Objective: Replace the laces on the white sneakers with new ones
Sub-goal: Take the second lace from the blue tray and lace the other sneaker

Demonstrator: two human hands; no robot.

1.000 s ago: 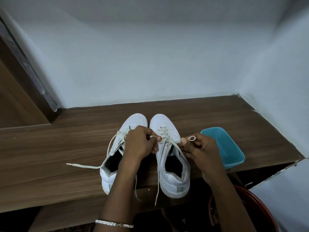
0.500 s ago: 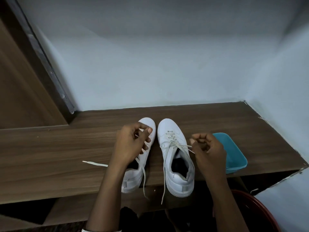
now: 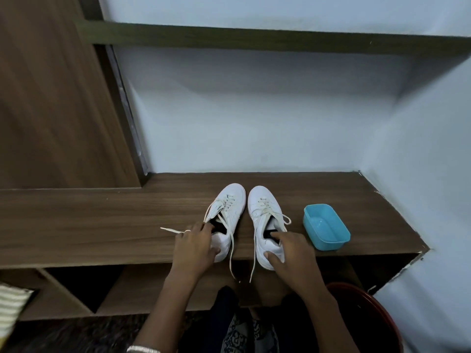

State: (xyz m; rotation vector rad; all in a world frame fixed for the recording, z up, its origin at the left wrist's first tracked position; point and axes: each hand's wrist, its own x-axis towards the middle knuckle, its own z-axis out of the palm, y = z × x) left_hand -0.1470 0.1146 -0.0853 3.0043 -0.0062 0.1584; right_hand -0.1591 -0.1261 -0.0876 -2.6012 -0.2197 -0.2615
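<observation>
As left hand, right hand grip sneakers, blue tub beside

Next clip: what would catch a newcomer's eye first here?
Two white sneakers stand side by side on the wooden shelf, loose laces dangling over its front edge. The left hand grips one heel, the right hand the other; a blue tub sits right of them.

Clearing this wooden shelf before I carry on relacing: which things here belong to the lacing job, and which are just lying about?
Job:
white sneaker on the left
white sneaker on the right
loosened cream laces

Lying about:
blue plastic tub
red round bucket
striped cloth
</observation>
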